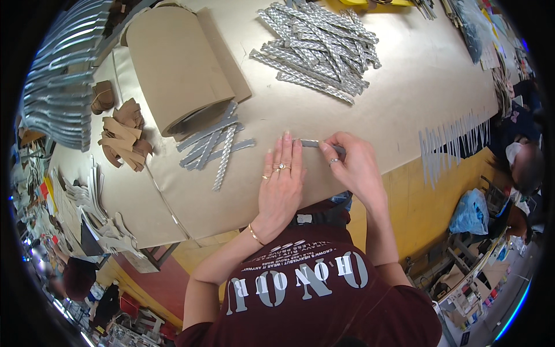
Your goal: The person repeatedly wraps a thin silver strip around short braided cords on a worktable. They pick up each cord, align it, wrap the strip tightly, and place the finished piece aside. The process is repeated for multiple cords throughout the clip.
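A short grey strip with a silvery braided edge lies on the table between my hands. My left hand is flat with fingers stretched out, its fingertips beside or over the strip's left end; which of these I cannot tell. Thumb and fingers of my right hand pinch the strip's right end. Left of my left hand lies a small loose group of grey strips, one with its silver braided side up. A large heap of silver braided strips sits farther back.
A brown paper roll rests at the back left, with brown leather-like pieces beside it. Thin pale strips hang over the table's right edge. Silver strips hang at far left. A blue plastic bag is off to the right.
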{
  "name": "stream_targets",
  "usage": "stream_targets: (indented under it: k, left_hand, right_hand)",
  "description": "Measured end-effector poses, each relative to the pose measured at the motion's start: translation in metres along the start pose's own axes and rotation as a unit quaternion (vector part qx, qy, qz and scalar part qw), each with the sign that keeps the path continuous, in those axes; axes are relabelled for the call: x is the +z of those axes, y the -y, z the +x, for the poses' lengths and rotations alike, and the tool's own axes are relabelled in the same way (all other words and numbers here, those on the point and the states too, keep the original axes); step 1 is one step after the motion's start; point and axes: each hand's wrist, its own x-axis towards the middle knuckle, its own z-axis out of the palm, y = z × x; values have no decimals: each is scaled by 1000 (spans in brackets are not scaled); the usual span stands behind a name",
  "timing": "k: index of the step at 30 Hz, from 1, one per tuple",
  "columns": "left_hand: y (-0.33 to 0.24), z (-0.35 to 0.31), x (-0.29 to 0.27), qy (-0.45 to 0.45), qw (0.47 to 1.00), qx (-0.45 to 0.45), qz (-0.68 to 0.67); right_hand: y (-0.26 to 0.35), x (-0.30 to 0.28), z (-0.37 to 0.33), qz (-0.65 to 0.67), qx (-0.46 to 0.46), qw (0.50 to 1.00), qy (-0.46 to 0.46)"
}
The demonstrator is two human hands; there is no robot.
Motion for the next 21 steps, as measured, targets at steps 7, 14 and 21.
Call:
stream_targets:
  k: [7,14,21]
  left_hand:
    - [-2,0,-3,15,1000,-7,-10]
    - [2,-1,-6,34,998,27,36]
    - [-2,-1,-2,-12,1000,15,-3]
  right_hand:
    - [-1,0,1,-13,-30,999,2]
    - [7,5,0,-70,-46,996,-30]
    - [34,8,-11,-33,-167,985,8]
